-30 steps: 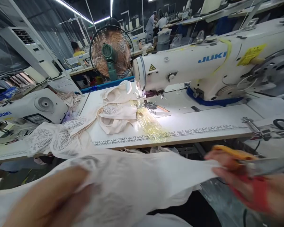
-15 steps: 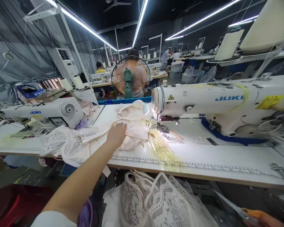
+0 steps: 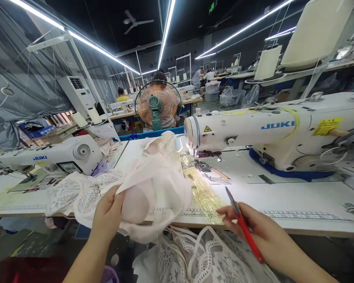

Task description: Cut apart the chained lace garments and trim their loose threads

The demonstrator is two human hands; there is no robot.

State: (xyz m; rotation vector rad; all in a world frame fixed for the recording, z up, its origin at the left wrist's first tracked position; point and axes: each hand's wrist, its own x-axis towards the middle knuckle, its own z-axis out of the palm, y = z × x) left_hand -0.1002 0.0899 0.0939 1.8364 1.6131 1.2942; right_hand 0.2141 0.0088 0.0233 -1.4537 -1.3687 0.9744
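Note:
My left hand (image 3: 108, 212) pinches the edge of a sheer white bra (image 3: 157, 188) and holds it up over the table's front edge. One smooth moulded cup (image 3: 135, 204) shows through the thin cloth. In my right hand (image 3: 253, 222) is a pair of scissors (image 3: 242, 226) with red handles, the pointed metal tip facing up and away. Its fingers are near the yellowish clear strip (image 3: 205, 188) that hangs below the sewing machine's needle. Patterned lace bras (image 3: 85, 192) lie left of my left hand, and more lace pieces (image 3: 208, 255) rest below the table edge.
A white sewing machine (image 3: 244, 129) stands on the right, with tweezers (image 3: 215, 180) beside its needle area. A second machine (image 3: 61, 155) is at the left. A large fan (image 3: 157, 104) stands behind the table. Thread cones (image 3: 268, 63) sit at upper right.
My left hand has lifted the white bra off the table and drawn it toward me. My right hand has come up from the lower right with the scissors.

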